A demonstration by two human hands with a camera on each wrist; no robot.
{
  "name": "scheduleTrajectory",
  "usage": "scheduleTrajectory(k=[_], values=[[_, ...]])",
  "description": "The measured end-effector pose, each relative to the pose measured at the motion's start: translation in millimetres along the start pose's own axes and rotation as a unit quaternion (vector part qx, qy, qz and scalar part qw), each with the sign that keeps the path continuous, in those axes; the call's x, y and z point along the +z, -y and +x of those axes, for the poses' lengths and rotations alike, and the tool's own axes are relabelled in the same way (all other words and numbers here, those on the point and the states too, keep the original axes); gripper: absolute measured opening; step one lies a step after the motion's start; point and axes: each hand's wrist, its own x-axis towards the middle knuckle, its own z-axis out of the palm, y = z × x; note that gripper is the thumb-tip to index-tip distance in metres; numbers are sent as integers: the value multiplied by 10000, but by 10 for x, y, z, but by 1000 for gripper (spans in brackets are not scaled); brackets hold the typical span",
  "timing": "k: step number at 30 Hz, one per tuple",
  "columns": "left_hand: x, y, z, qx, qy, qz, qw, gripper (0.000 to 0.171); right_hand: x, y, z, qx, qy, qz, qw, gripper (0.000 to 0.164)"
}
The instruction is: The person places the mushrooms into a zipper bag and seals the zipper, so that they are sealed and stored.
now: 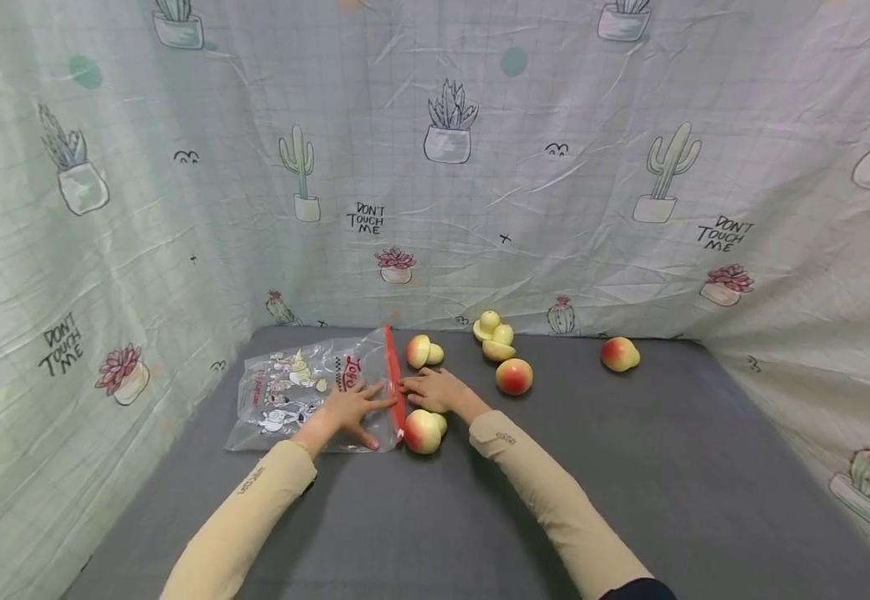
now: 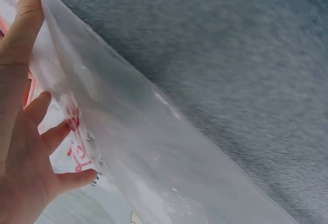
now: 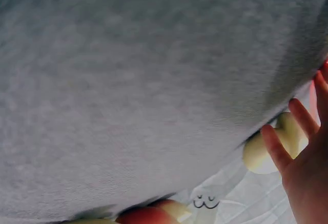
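A clear plastic zip bag (image 1: 270, 417) with printed cartoon figures and a red zip edge (image 1: 392, 358) lies flat on the dark table. My left hand (image 1: 350, 412) rests on it with fingers spread, close to the zip; the left wrist view shows the same hand over the rumpled plastic (image 2: 169, 147). At the red edge, my right hand (image 1: 438, 392) touches the bag with its fingertips, the fingers fairly straight. Red-and-yellow toy peach pieces sit on either side of that hand: one piece (image 1: 418, 352) behind it, another (image 1: 422, 433) in front.
Farther right lie a red toy peach piece (image 1: 513, 377), a small group of pale yellow pieces (image 1: 498, 350) by the back edge, and a lone red-and-yellow piece (image 1: 618, 354). A cactus-print curtain (image 1: 510, 183) encloses the grey table (image 1: 630, 467) at the back and sides.
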Motion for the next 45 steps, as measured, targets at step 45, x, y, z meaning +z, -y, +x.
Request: scheduleTrajectory(k=[45], values=[[48,254,-142,167,-1403,442,9890,31,175,-68,35,-288,-297,-1475,9882,54]])
